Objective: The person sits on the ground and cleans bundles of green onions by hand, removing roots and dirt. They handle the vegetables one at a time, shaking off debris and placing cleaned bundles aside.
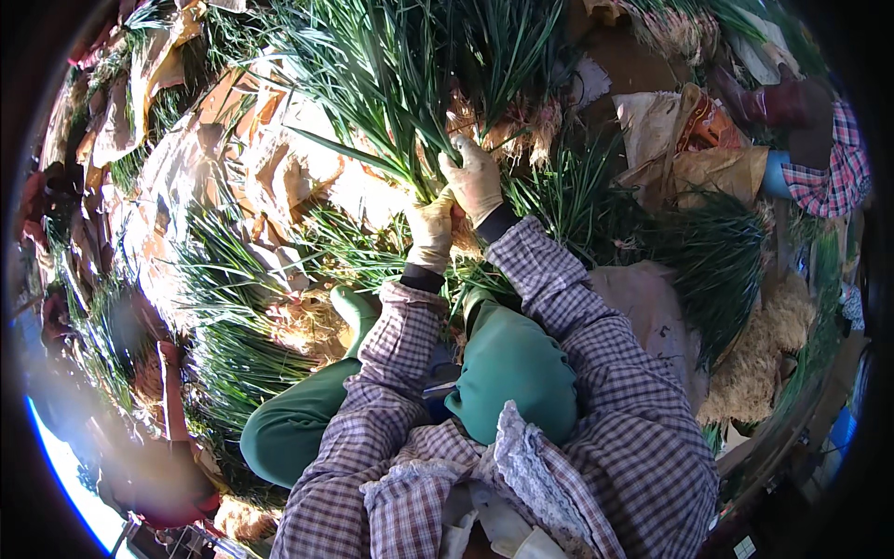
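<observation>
Both hands wear pale gloves and meet in front of me, just beyond my green-clad knees. My left hand (430, 227) is closed round the lower stems of some long-leaved green plants (398, 140). Touching those same stems a little higher, my right hand (475, 178) has its thumb and fingers bent; whether it grips them is hard to tell. The roots below the hands are partly hidden. A large heap of similar plants (489, 63) lies beyond, its pale, reddish roots (534, 133) towards me.
Root-ended plant bundles (244, 349) lie by my left leg, and a dark green bundle (719, 272) lies to the right. Crumpled sheets (279, 168) spread at the left. A person's plaid sleeve (827, 168) shows at the right; another person (157, 461) is at the lower left.
</observation>
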### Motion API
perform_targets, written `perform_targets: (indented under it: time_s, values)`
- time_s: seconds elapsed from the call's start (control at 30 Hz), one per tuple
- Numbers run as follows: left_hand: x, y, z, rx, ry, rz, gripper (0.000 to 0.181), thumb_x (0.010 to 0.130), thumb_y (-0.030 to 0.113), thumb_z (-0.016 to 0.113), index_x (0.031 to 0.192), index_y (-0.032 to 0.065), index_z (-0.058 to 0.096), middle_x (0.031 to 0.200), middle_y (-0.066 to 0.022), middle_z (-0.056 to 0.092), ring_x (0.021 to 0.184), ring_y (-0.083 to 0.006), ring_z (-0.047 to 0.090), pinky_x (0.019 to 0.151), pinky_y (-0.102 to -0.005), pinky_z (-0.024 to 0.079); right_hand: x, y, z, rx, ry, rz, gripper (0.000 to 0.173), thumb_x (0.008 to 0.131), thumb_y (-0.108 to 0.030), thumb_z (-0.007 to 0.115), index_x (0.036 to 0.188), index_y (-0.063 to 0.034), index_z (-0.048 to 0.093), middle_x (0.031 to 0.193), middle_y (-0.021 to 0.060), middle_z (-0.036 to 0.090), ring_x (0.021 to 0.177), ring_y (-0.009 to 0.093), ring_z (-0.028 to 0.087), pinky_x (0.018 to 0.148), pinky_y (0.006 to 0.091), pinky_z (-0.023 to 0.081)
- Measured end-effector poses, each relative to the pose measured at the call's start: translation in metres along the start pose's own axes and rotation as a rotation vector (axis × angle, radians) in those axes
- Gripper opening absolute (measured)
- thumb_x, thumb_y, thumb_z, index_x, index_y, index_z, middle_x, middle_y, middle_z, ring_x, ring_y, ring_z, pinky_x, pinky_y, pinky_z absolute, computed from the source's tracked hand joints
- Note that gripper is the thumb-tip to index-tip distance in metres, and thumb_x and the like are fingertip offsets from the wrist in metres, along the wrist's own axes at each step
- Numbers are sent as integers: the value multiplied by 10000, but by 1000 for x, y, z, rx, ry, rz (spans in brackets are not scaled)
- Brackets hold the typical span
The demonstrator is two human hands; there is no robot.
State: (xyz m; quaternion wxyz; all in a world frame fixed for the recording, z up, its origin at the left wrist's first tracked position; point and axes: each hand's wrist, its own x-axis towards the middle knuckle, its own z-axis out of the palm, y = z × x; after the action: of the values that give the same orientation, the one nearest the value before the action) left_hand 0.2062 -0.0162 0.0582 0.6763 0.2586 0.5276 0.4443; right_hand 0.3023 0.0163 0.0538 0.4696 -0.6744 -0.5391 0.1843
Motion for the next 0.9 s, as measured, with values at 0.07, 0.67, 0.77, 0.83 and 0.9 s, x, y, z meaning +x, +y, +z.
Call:
perform_targets:
  time_s: [0.07, 0.67, 0.77, 0.83, 0.9]
  values:
    - [4, 2, -8, 73, -13, -60, 109, 818, 101, 647, 764, 53, 565, 568, -8, 543, 418, -86, 478, 368, -209, 353, -15, 9, 3, 207, 19, 105, 176, 823, -147, 616, 965, -52, 572, 865, 118, 623, 780, 229, 606, 693, 342, 482]
    - [-18, 38, -29, -370, -334, -285, 176, 896, 143, 512, 964, 4, 598, 734, -63, 626, 540, -130, 551, 497, -240, 448, -7, 6, -9, 1388, -590, 1004, 219, 903, -286, 563, 979, -81, 556, 679, -37, 487, 542, 71, 476, 452, 220, 464]
    - [-10, 21, -37, -328, -297, -245, 185, 881, 117, 538, 1014, -3, 585, 798, -44, 644, 616, -125, 576, 562, -251, 475, -27, -2, -16, 1404, -445, 1023, 195, 931, -247, 515, 960, -57, 546, 689, -20, 503, 517, 73, 491, 441, 223, 456]
    - [-14, 20, -15, -327, -60, -228, 140, 885, 130, 541, 909, 5, 598, 761, -51, 629, 619, -141, 582, 552, -258, 481, -53, 17, -13, 1262, -127, 931, 257, 947, -263, 484, 1027, -27, 545, 685, -6, 486, 533, 81, 475, 414, 209, 417]
    - [-5, 9, -37, -234, -185, -216, 167, 896, 146, 530, 841, -3, 582, 738, -71, 591, 664, -150, 578, 570, -274, 478, -68, 25, -29, 1170, 207, 840, 256, 943, -257, 497, 1006, -14, 549, 666, -16, 477, 523, 80, 433, 445, 197, 370]
